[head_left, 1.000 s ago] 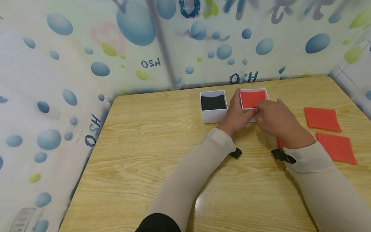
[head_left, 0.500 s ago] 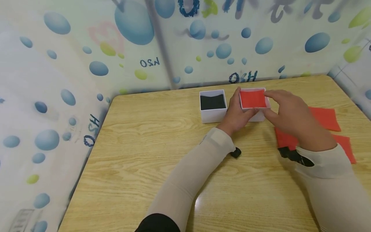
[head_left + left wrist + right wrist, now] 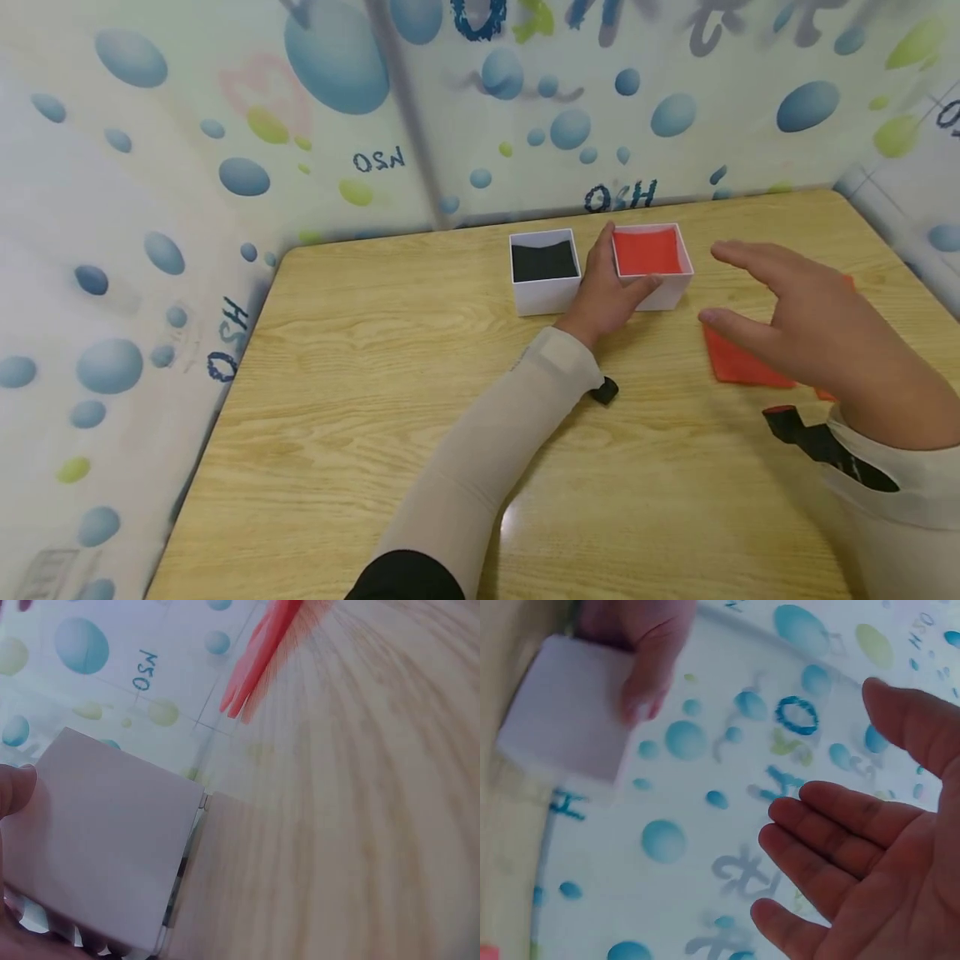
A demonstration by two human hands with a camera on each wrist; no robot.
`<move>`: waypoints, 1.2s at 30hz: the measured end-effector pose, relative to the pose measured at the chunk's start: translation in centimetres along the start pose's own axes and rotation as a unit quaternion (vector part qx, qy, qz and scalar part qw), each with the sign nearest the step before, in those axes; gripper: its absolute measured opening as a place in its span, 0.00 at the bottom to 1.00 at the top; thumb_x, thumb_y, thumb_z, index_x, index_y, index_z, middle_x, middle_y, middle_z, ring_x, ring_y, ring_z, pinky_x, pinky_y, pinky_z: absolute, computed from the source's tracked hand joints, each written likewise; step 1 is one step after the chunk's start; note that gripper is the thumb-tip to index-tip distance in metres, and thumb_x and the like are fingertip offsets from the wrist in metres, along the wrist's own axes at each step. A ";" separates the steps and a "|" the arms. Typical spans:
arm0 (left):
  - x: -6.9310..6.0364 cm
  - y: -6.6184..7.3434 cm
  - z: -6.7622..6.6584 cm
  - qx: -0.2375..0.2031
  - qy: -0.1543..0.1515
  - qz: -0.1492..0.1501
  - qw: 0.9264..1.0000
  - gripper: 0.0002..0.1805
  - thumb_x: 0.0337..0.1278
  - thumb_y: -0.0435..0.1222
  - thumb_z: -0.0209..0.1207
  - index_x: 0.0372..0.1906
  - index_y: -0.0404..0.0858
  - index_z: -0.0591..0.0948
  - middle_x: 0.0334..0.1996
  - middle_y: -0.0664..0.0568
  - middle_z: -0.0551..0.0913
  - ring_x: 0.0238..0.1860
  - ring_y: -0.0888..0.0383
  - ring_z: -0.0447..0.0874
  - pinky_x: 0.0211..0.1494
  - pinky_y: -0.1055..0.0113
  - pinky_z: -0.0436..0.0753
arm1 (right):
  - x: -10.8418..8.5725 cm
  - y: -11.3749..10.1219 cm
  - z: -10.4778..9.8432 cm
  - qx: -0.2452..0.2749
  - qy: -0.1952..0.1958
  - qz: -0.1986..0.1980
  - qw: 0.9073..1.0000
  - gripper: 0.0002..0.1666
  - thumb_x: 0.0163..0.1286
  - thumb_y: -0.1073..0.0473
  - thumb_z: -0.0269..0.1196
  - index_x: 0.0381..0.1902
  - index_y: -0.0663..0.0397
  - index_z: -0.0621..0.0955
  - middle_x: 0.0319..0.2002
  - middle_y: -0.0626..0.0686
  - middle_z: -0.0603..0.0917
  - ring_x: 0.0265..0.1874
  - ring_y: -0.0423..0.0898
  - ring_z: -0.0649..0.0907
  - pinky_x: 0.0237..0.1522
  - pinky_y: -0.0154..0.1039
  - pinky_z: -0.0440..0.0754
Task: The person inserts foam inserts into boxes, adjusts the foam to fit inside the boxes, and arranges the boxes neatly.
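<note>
My left hand holds a white open-topped box, its thumb on the near wall and its fingers along the left side. A folded red cloth lies inside. In the left wrist view the box's plain wall shows with the thumb at its edge. My right hand is in the air to the right of the box, fingers straight, thumb spread, and nothing held. The right wrist view shows that palm bare. Below this hand a red cloth lies on the table.
A second white box with black cloth inside stands just left of my left hand. More red cloths are partly hidden behind my right hand. The wooden table meets a patterned wall sheet at the back.
My right hand has left the red cloth in the box, opened, and moved right and toward me. My left hand has kept its grip on the box.
</note>
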State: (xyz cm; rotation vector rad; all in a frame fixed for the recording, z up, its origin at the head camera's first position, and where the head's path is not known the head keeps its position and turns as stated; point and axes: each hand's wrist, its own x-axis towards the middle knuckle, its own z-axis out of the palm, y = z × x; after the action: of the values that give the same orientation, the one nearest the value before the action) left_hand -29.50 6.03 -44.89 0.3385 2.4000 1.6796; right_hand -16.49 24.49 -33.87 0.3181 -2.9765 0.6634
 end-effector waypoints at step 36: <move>-0.1 0.2 0.0 -0.016 0.000 -0.022 1.000 0.56 0.65 0.47 0.71 0.85 0.66 0.45 0.79 0.65 0.59 0.74 0.62 0.64 0.76 0.56 0.73 | -0.9 12.8 4.8 -0.103 -0.203 -0.001 0.974 0.65 0.48 0.45 0.85 0.71 0.78 0.66 0.66 0.78 0.73 0.63 0.75 0.74 0.60 0.70 0.76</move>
State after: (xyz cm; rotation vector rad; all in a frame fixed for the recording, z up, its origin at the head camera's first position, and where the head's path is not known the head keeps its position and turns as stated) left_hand -29.33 6.10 -44.70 0.2801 2.3601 1.6960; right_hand -18.58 33.92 -43.55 0.4930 -3.3916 0.3126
